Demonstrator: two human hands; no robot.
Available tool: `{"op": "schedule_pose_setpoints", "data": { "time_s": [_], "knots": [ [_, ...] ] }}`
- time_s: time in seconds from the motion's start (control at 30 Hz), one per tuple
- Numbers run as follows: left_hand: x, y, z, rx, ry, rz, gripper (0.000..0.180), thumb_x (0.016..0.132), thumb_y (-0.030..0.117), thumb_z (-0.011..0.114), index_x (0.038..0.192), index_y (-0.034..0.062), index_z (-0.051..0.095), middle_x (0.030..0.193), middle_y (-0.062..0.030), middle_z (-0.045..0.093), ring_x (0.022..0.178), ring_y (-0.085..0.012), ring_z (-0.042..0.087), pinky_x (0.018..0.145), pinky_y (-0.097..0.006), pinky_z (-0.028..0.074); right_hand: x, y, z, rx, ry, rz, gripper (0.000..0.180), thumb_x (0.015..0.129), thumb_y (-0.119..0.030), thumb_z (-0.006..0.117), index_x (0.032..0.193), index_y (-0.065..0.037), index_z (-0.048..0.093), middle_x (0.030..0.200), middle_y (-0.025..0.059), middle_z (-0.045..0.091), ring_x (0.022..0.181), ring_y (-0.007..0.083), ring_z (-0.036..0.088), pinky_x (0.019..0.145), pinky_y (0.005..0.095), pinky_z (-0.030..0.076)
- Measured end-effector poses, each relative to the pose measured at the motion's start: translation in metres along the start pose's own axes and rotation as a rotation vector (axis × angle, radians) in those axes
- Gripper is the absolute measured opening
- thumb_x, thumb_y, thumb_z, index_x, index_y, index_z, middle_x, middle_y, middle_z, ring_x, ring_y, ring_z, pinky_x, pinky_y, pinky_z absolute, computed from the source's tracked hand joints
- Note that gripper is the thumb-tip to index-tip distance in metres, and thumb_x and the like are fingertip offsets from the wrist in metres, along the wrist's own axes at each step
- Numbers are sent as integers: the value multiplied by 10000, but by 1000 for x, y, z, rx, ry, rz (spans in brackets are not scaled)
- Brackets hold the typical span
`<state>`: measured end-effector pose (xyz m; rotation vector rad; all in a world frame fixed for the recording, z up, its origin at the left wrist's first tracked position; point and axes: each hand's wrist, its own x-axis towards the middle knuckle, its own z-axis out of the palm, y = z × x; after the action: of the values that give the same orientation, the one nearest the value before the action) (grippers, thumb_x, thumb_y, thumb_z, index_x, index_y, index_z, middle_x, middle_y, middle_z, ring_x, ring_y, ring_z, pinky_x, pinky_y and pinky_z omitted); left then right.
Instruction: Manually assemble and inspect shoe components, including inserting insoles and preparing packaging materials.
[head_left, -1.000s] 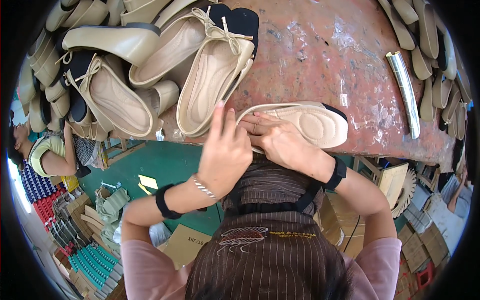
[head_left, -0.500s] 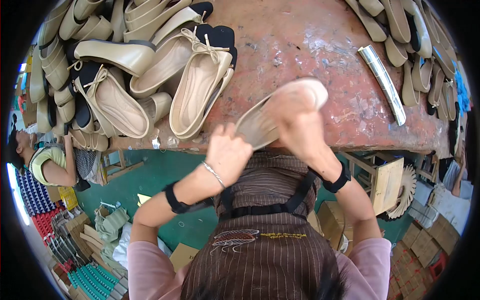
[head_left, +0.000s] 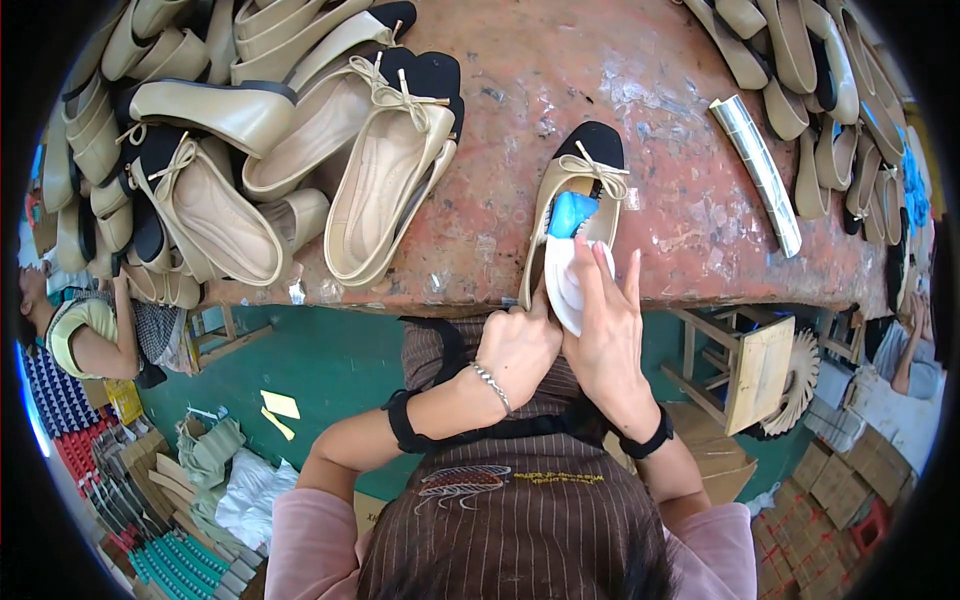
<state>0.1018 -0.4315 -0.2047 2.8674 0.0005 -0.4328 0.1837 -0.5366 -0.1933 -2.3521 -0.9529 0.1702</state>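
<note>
A beige flat shoe (head_left: 596,148) with a black toe and thin bow rests near the table's front edge, toe pointing away from me. My left hand (head_left: 518,346) is closed around its heel end; the fingertips are partly hidden. Over the shoe's opening, my right hand (head_left: 608,345) holds a white insole-like piece (head_left: 563,283), with some fingers extended along it and the thumb out of sight. Just ahead of it, a glossy blue piece (head_left: 571,213) shows inside the shoe; whether the two are joined I cannot tell.
Similar shoes (head_left: 390,190) pile up on the table's left, and more (head_left: 790,60) at its far right. A shiny silver roll (head_left: 757,175) lies on the right. Below the edge stands a wooden stool (head_left: 760,375). Another person (head_left: 95,335) is at the left.
The blurred shoe held aslant across both hands now points away from me, its black toe in view. The white and blue pieces have come into sight. Both hands have moved closer together.
</note>
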Motion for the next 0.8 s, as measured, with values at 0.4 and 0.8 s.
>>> {"op": "schedule_pose_setpoints", "data": {
  "time_s": [0.4,0.8],
  "knots": [
    [6,-5,-7,10,-20,40,530,754,193,713,1203,-67,610,1445,-315,439,651,-198,714,578,-297,562,40,19,36,-405,192,-88,312,786,31,540,1093,59,583,1085,207,652,1043,371,632,1161,611,186],
    [5,-7,-1,-32,-18,92,388,734,112,645,1091,-32,688,1410,-363,449,603,-189,705,538,-297,554,40,18,24,-294,-135,-46,691,763,-29,567,1411,130,386,1450,287,442,1401,387,385,1190,577,138]
  ]
}}
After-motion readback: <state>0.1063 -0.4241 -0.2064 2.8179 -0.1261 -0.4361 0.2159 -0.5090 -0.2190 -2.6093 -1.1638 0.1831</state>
